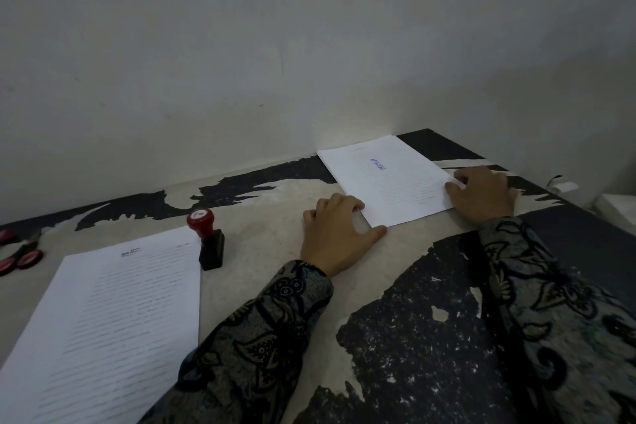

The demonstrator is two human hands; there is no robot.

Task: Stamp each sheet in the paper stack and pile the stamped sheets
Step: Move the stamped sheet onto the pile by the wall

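Curled fingers (339, 205) of the left hand (335, 234) touch the near-left edge of the stamped pile (385, 179), thumb stretched along the pile's near corner, while the fingers (456, 184) of the right hand (481, 196) curl against its right edge, pinching that edge as far as can be told. The top sheet of the pile bears a blue stamp mark (378, 164) near its far end, above faint lines of print. Both arms wear dark patterned sleeves (261, 337) that reach back toward the camera from the pile. To the pile's left, apart from it, the stamp (206, 239) with a red knob and black base stands upright on the tabletop (268, 227), just beside the far right corner of the unstamped stack (103, 320). That stack lies well left of the pile and nearer the camera, its top sheet printed with a heading and rows of text. Farthest left of the pile, at the frame's edge, lie red-handled objects (20, 256), too dim to identify. The tabletop's dark coating is peeled in broad patches, and the pile's far corner meets a plain wall (309, 45).
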